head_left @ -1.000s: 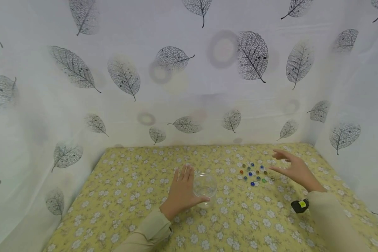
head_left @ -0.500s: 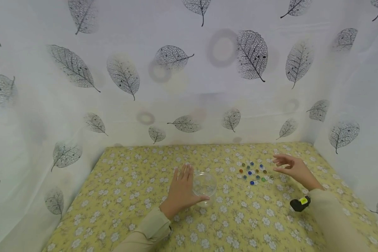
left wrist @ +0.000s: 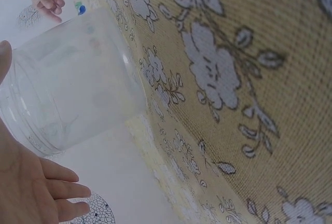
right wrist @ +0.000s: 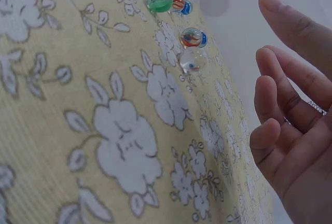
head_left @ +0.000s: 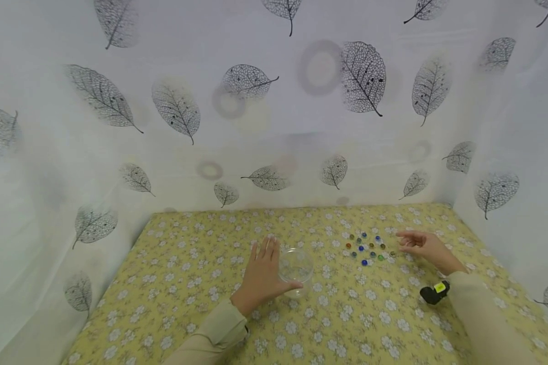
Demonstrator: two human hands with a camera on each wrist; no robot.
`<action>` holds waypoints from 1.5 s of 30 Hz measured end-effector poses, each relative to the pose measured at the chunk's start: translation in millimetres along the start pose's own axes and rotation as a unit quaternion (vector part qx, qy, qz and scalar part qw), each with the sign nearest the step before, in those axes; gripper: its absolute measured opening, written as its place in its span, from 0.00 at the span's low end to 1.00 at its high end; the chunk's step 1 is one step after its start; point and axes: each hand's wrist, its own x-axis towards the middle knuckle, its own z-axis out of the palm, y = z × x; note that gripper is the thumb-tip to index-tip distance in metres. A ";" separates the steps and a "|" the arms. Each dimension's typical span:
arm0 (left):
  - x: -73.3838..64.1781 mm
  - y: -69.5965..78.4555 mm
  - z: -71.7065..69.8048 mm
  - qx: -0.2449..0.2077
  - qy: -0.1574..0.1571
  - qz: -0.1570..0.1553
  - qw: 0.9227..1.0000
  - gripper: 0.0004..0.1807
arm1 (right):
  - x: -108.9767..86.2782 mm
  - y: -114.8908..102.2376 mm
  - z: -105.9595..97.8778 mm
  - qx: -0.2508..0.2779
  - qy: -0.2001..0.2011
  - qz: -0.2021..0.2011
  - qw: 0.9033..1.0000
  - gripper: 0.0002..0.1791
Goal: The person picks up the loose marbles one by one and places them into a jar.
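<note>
A clear, wide-mouthed jar point(head_left: 297, 266) stands upright on the flowered cloth. My left hand point(head_left: 261, 276) is spread along its left side, thumb reaching across the near side and fingers straight. In the left wrist view the jar point(left wrist: 83, 79) shows smooth see-through walls and a threaded rim. Several glass marbles point(head_left: 364, 262), blue, green, amber and clear, lie loosely grouped right of the jar. Just to their right hovers my right hand point(head_left: 426, 248), fingers loosely bent with nothing between them. A clear marble point(right wrist: 193, 59) lies nearest that hand in the right wrist view.
A small black device with a yellow-green patch point(head_left: 435, 292) sits at my right wrist. Yellow flowered cloth point(head_left: 210, 304) covers the table. White curtains with leaf prints point(head_left: 265, 116) enclose the back and both sides.
My right hand has come down closer to the cloth beside the marbles, its fingers and thumb drawing nearer together. The left hand stays at the jar, and the marbles lie as before.
</note>
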 end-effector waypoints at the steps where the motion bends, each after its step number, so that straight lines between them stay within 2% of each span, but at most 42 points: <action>1: -0.1 -0.1 -0.2 -0.001 -0.001 0.000 1.000 0.64 | 0.1 1.3 0.2 0.003 -0.003 0.006 1.000 0.28; 13: 0.5 -1.0 1.1 -0.008 -0.001 0.000 1.000 0.65 | 6.6 17.2 2.8 0.030 -0.038 0.024 0.999 0.29; 21: 0.9 -1.4 3.7 -0.004 0.002 0.005 1.000 0.64 | 7.2 28.7 7.5 0.085 -0.051 0.054 0.994 0.28; 27: 1.1 -1.7 4.2 -0.008 0.000 0.003 1.000 0.64 | 6.2 26.6 8.8 0.076 -0.053 0.051 0.994 0.28; 35: 0.3 -1.7 4.3 -0.002 0.001 0.003 1.000 0.64 | 8.7 29.0 8.6 0.024 -0.060 0.032 0.997 0.25; 45: 0.4 -1.4 4.4 0.005 0.006 0.008 1.000 0.64 | 8.4 29.8 9.9 0.068 -0.066 0.051 0.994 0.28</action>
